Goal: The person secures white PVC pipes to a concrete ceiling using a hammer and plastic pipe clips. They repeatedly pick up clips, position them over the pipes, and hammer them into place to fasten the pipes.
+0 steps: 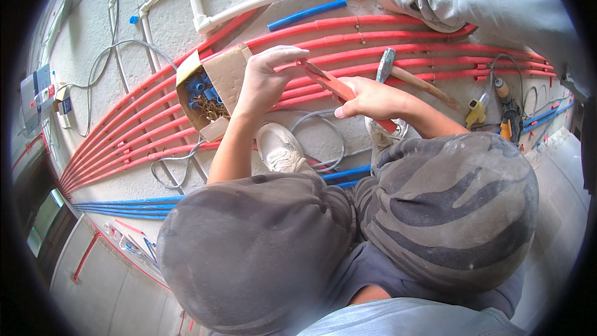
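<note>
My left hand (267, 81) is raised above the red pipes (348, 42), thumb and fingers pinched on a small red piece (302, 61). My right hand (372, 97) is wrapped round a pair of red-handled pliers (339, 86); their jaws point up and left and reach the small red piece. Left of my left forearm stands an open cardboard box (229, 74) with blue plastic fittings (202, 89) and brass-coloured metal bits (213, 110) in it. A hammer (423, 84) with a wooden handle lies across the pipes, beyond my right hand.
Another person's shoe and grey trouser leg (491, 7) are at the top right. A yellow tool (477, 112) and an orange-handled tool (505, 128) lie at the right. Grey cable (339, 134) loops near my shoes. Blue pipes (124, 208) run at the left; a short blue pipe (307, 15) lies beyond.
</note>
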Demonstrator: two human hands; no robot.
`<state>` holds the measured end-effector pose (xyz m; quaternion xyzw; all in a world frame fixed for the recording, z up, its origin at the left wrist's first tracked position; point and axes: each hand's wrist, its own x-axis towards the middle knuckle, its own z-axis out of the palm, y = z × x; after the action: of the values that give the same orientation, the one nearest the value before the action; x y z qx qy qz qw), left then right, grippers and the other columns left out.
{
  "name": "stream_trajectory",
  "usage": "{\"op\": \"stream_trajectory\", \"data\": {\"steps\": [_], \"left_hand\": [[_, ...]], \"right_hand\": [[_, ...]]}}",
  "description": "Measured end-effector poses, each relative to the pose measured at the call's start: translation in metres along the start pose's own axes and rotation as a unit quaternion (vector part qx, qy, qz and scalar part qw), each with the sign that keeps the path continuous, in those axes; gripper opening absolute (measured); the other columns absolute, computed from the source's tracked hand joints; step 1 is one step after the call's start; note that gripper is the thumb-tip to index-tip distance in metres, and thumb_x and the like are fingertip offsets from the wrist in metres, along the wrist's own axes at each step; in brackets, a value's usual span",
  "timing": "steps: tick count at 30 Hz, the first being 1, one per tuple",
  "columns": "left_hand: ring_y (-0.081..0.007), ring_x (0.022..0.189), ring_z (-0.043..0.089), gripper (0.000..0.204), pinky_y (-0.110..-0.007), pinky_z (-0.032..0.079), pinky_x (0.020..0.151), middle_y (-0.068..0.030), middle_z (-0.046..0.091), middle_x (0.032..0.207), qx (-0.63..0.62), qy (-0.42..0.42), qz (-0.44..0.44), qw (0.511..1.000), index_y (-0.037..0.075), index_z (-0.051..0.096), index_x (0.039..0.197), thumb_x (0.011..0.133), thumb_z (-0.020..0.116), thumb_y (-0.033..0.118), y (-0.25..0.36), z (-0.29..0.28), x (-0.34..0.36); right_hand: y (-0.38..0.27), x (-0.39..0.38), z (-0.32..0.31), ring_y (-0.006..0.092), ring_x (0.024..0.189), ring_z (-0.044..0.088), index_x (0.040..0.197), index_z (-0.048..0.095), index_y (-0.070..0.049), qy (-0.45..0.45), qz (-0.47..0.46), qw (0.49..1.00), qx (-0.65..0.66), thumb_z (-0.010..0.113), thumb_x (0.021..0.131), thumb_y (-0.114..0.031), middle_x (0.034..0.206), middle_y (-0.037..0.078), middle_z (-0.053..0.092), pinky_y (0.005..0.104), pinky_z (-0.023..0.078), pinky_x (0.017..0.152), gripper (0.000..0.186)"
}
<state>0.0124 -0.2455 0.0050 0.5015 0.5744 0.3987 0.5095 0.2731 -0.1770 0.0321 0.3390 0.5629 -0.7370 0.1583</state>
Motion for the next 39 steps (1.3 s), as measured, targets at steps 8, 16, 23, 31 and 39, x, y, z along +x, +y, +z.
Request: {"op": "stream_trajectory", "data": {"steps": [8, 16, 23, 31, 39], "left_hand": [[-0.0235, 0.112, 0.077, 0.038, -0.035, 0.058, 0.103, -0.0135, 0.081, 0.116, 0.053, -0.029, 0.019, 0.998, 0.002, 0.082, 0.119, 0.084, 0.076, -0.011, -0.003, 0.001, 0.003], [-0.0206, 0.097, 0.077, 0.025, -0.035, 0.061, 0.092, -0.0114, 0.08, 0.108, 0.055, -0.076, 0.029, 0.995, -0.002, 0.079, 0.112, 0.087, 0.075, -0.009, 0.007, 0.011, 0.028], [-0.0276, 0.097, 0.072, 0.022, -0.041, 0.058, 0.095, -0.0126, 0.068, 0.102, -0.32, 0.002, -0.041, 0.947, -0.001, 0.064, 0.101, 0.079, 0.063, 0.0, -0.02, 0.026, 0.128], [-0.0322, 0.119, 0.062, 0.023, -0.047, 0.05, 0.102, -0.0144, 0.063, 0.12, 0.561, -0.125, 0.302, 0.761, 0.006, 0.073, 0.111, 0.093, 0.064, 0.017, -0.015, 0.098, 0.205], [-0.0333, 0.117, 0.064, 0.018, -0.046, 0.052, 0.1, -0.0143, 0.064, 0.118, 0.575, -0.106, 0.336, 0.739, 0.005, 0.072, 0.108, 0.093, 0.065, 0.012, -0.028, 0.098, 0.206]], "right_hand": [[-0.001, -0.001, 0.0, 0.0188, 0.096, 0.062, 0.124, 0.062, 0.004, 0.004, 0.028, 0.999, -0.021, 0.079, 0.092, -0.026, 0.1, 0.007, 0.065, 0.0366, 0.05, 0.089, 0.047], [0.017, -0.001, 0.013, 0.0146, 0.064, 0.06, 0.101, 0.061, -0.003, 0.039, 0.041, 0.99, 0.131, 0.08, 0.096, -0.034, 0.078, 0.003, 0.062, 0.034, 0.047, 0.056, 0.036], [0.063, -0.037, -0.001, 0.0114, 0.061, 0.056, 0.093, 0.061, -0.008, 0.103, 0.061, 0.978, 0.169, 0.08, 0.096, -0.032, 0.071, -0.001, 0.057, 0.0323, 0.044, 0.056, 0.03], [0.098, -0.069, -0.012, 0.0122, 0.075, 0.062, 0.101, 0.066, -0.006, 0.157, -0.009, 0.933, 0.325, 0.074, 0.097, -0.019, 0.085, 0.002, 0.064, 0.0318, 0.054, 0.07, 0.016], [0.062, -0.071, -0.036, 0.0137, 0.098, 0.057, 0.119, 0.059, 0.0, 0.176, -0.021, 0.956, 0.234, 0.078, 0.088, -0.018, 0.102, 0.005, 0.059, 0.035, 0.051, 0.089, 0.041]]}}
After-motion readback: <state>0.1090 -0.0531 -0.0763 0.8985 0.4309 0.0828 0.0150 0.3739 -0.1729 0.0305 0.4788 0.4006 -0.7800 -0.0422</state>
